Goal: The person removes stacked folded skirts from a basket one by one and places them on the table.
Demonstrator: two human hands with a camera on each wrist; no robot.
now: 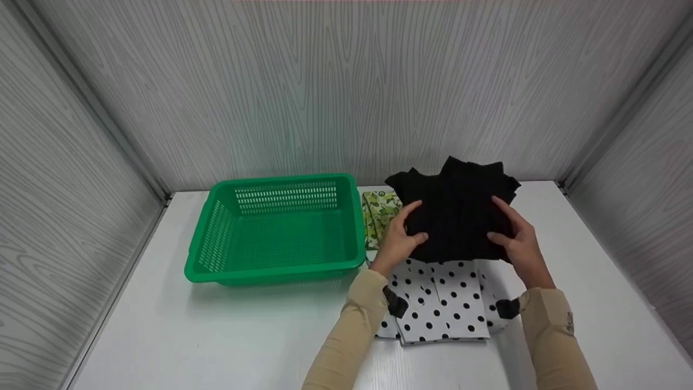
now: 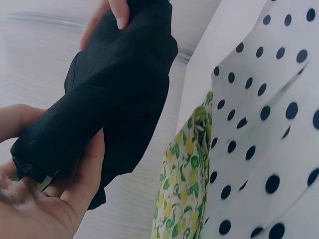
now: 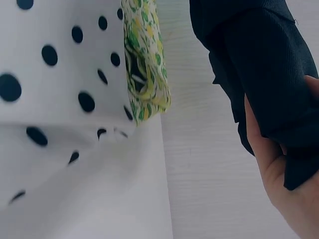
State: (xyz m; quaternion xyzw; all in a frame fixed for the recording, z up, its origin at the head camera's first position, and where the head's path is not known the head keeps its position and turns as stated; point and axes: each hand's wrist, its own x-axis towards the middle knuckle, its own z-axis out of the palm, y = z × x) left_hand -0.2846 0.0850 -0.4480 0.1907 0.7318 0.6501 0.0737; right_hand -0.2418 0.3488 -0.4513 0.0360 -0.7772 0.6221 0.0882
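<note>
Both hands grip a folded black garment [image 1: 455, 211], raised in front of the back wall. On its left side the left hand [image 1: 399, 238] has its thumb on the near face; in the left wrist view its fingers curl round the garment's edge. The right hand [image 1: 522, 249] grips the opposite side, and in the right wrist view its fingers [image 3: 255, 124] reach behind the dark cloth. Below lies a folded white cloth with black polka dots [image 1: 444, 309]. A folded cloth with a green and yellow leafy print [image 1: 379, 211] lies behind it, partly hidden by the black garment.
A green plastic basket [image 1: 276, 271] with slotted walls stands to the left, close beside the printed cloth. Wood-grain panels [image 1: 325, 92] enclose the white table [image 1: 238, 336] at the back and both sides.
</note>
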